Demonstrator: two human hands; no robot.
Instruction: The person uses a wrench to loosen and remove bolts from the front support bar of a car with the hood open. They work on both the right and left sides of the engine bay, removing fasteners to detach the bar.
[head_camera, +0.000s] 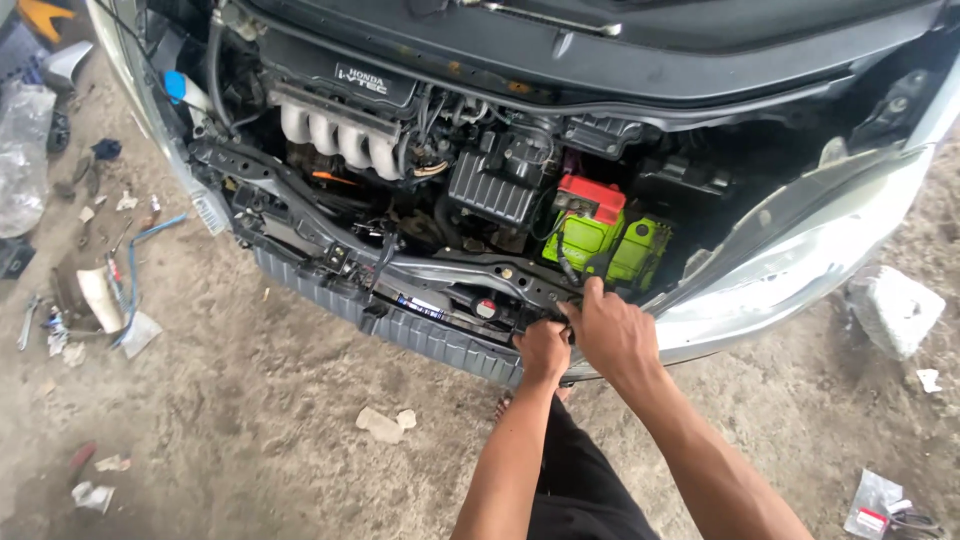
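Note:
An open engine bay of a silver car fills the upper half of the head view, with its front bumper off. My left hand (542, 350) is closed around the black front crossbar (420, 272) near its right end. My right hand (612, 335) rests just beside it on the same bar, fingers pressed against a small part there; what it pinches is hidden. Behind the hands sits a green battery with a red cap (600, 235). The silver intake manifold (335, 140) lies at the back left. A headlight (800, 265) is to the right of my hands.
The floor is dirty concrete. Tools, scraps and a blue hose (135, 265) lie at the left. A crumpled white rag (893, 308) and a small plastic bag (872, 505) lie at the right. Paper scraps (385, 423) lie in front of the radiator (400, 325).

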